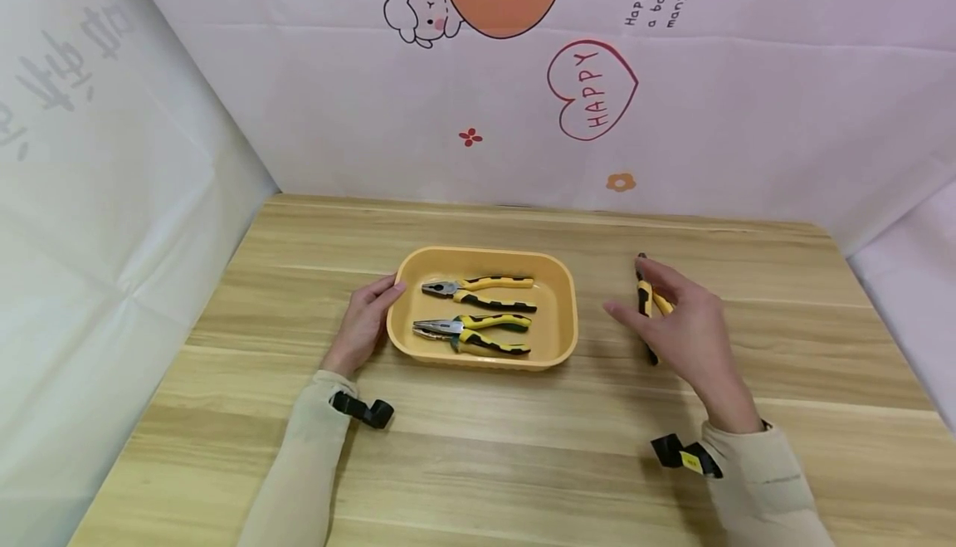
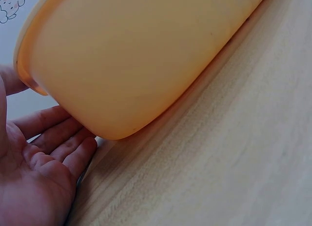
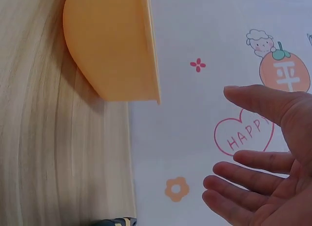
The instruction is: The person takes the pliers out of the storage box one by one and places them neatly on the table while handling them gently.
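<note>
A yellow plastic tray stands on the table. My left hand holds its left end, thumb over the rim and fingers against the outer wall, as the left wrist view also shows. Inside the tray lie combination pliers and, nearer me, long-nose pliers; another tool seems to lie partly hidden under the latter. To the right of the tray, another pair of yellow-and-black pliers lies on the table, partly covered by my right hand. That hand hovers with thumb and fingers apart, gripping nothing.
The wood-grain table ends at a white printed cloth behind it. More white cloth hangs at the left side. In the right wrist view, part of the pliers' handle shows at the bottom edge.
</note>
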Available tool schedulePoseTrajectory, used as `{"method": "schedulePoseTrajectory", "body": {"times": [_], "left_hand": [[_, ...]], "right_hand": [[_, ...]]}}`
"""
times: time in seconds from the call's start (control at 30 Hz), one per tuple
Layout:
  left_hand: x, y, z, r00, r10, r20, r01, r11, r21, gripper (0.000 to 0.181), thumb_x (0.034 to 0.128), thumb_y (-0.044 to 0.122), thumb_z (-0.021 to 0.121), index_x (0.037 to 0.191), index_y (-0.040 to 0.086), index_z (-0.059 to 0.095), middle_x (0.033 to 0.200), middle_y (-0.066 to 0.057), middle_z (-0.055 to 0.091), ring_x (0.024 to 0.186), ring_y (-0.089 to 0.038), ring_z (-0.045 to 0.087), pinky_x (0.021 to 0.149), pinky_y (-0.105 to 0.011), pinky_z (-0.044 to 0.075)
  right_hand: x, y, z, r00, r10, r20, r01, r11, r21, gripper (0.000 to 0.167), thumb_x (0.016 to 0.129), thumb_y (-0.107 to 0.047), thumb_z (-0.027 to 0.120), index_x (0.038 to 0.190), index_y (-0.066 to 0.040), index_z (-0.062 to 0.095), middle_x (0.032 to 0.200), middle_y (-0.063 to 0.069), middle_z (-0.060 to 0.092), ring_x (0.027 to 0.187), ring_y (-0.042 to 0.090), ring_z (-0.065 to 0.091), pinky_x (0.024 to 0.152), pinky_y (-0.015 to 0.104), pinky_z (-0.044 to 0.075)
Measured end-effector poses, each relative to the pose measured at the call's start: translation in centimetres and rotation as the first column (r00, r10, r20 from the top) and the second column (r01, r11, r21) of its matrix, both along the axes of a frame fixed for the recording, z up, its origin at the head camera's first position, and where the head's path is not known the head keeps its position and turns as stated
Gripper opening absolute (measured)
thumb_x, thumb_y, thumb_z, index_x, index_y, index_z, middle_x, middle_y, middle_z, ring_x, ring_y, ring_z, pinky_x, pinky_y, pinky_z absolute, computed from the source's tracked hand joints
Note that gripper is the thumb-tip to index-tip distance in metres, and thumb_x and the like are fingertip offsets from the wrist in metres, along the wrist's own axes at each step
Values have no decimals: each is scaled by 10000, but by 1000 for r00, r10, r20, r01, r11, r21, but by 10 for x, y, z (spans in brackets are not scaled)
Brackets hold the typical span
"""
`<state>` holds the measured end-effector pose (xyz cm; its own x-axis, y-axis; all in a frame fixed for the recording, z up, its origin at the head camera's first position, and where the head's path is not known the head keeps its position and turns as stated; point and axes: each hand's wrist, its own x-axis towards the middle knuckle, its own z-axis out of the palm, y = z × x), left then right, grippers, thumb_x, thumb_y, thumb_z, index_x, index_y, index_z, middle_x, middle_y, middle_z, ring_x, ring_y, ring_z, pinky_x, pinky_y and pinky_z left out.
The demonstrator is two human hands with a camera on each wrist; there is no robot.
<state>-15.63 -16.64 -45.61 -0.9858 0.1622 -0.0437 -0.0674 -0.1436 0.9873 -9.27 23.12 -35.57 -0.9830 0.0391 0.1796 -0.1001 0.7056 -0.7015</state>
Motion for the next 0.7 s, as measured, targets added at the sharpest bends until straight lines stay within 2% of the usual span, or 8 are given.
{"method": "schedulePoseTrajectory", "body": {"times": [0.37,0.57,0.7], "left_hand": [[0,1,1,1000,9,8,-9,1000,-6,485,1061,165,534,1452,-112,454,1515,-241,451,1382,-339,462,1095,-326,459],[0,1,1,1000,6,9,-6,1000,-2,486,1060,160,535,1453,-114,451,1519,-241,446,1390,-329,455,1110,-345,445],[0,1,0,1000,2,6,-2,1000,-1,494,1060,165,536,1457,-115,445,1526,-243,436,1396,-334,446,1108,-340,446]], "right_hand": [[-4,-11,7,996,76,47,-76,997,7,736,848,-411,832,1437,-59,564,1397,201,594,1208,461,587,975,607,514],[-6,-18,7,992,126,-1,-126,992,2,675,834,-317,862,1387,-30,602,1333,214,633,1160,440,618,970,576,525],[-8,-23,8,986,166,-7,-166,986,6,662,834,-286,865,1377,-14,602,1328,210,635,1193,400,612,1001,540,522]]}}
